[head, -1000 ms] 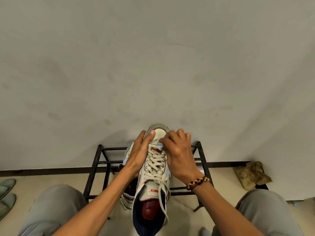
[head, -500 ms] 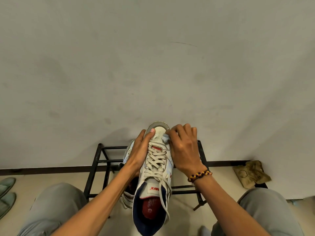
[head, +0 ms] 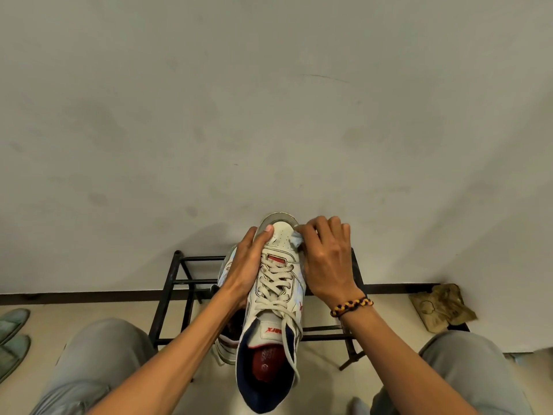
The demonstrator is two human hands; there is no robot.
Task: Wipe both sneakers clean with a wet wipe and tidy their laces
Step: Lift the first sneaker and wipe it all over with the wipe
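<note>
The left hand (head: pixel 244 271) gripped the white sneaker's (head: pixel 276 298) left side, holding it above the black shoe rack (head: pixel 179 283). The right hand (head: pixel 324 262) pinched a wet wipe (head: pixel 296 238) against the toe's right edge. The second sneaker (head: pixel 227 345) lay on the rack beneath.

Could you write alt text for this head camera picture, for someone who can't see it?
A person's left hand holds a white sneaker toe-up while the right hand presses a pale wet wipe against its toe. A second sneaker lies behind it by a black metal rack, before a plain wall.
</note>
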